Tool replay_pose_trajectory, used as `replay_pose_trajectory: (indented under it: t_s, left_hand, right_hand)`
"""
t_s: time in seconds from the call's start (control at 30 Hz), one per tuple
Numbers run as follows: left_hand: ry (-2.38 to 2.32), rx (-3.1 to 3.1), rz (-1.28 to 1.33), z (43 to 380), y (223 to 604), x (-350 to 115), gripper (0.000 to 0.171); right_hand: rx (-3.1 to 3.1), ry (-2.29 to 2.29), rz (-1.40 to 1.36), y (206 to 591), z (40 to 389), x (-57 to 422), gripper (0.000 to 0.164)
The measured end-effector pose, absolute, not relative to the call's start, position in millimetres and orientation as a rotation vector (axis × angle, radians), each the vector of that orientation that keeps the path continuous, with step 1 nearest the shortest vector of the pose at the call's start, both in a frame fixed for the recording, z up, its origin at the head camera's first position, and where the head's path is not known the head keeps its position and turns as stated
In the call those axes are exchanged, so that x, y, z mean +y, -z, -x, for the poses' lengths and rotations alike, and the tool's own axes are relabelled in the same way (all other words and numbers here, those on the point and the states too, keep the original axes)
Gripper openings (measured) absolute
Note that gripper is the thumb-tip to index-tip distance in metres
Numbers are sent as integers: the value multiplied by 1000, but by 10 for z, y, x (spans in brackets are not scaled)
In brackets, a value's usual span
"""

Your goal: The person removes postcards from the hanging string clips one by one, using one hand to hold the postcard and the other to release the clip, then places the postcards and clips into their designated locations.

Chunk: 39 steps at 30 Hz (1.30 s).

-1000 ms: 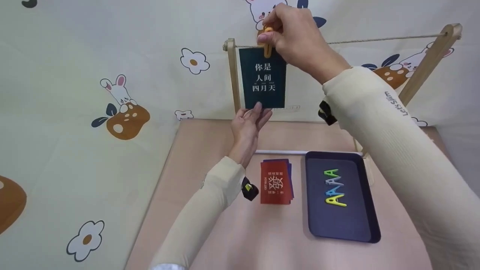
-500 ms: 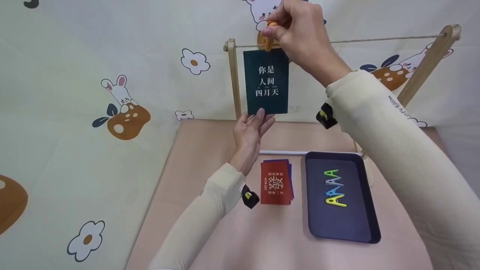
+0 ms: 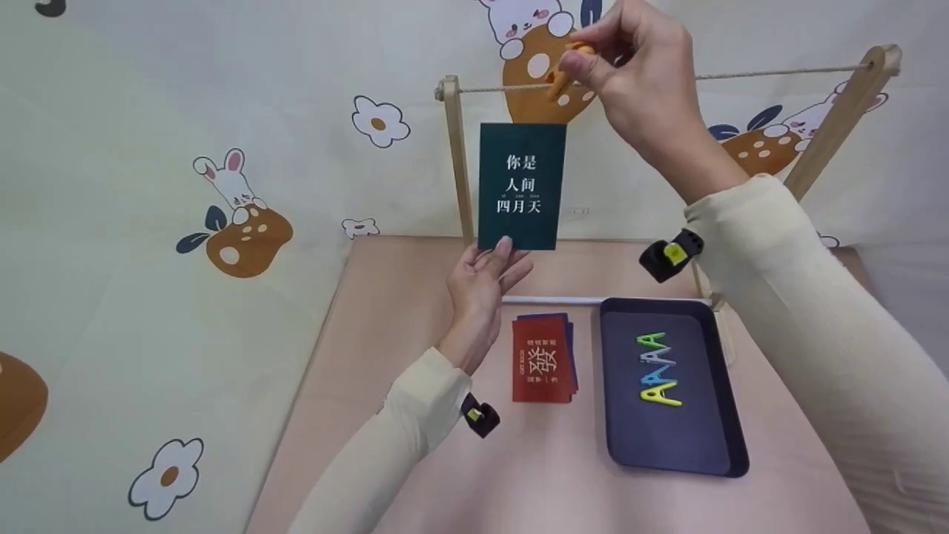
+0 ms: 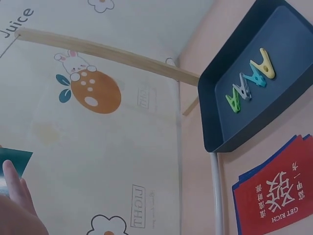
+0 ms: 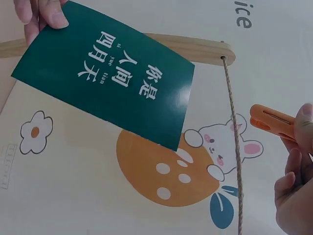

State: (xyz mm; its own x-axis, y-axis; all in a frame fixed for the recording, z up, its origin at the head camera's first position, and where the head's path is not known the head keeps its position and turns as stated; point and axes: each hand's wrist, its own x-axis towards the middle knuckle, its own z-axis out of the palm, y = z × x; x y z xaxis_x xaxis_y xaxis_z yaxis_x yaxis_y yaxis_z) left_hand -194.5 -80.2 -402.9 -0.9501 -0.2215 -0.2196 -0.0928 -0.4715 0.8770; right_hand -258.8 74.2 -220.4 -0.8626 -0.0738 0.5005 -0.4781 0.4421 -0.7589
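My left hand pinches the bottom edge of a dark green card with white Chinese characters, thumb in front. The card stands upright below the rope and apart from it. Higher and to the right, my right hand pinches an orange clothespin near the rope. In the right wrist view the clothespin is off the card, its tip beside the rope. Only a corner of the card shows in the left wrist view, by the fingers.
Two wooden posts carry the rope; a white bar runs low between them. On the table, a stack of red and blue cards lies left of a dark tray with several coloured clothespins.
The green card has come down from the rope in my left hand. My right hand has moved right with the orange clothespin, which no longer overlaps the card.
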Motion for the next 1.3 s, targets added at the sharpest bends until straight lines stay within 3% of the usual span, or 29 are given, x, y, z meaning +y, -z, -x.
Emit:
replay_pose_trajectory:
  t_s: [0.67,1.3]
  left_hand:
    - [2463,-1703,-615,1596,4348,-761,32]
    - [2391,-1790,-708,1256,4677,-607,46]
  right_hand:
    - [-2079,-1951,-491,2901,2288,1305,39]
    - [-2261,-1938,-514,3585,1994,1606,44]
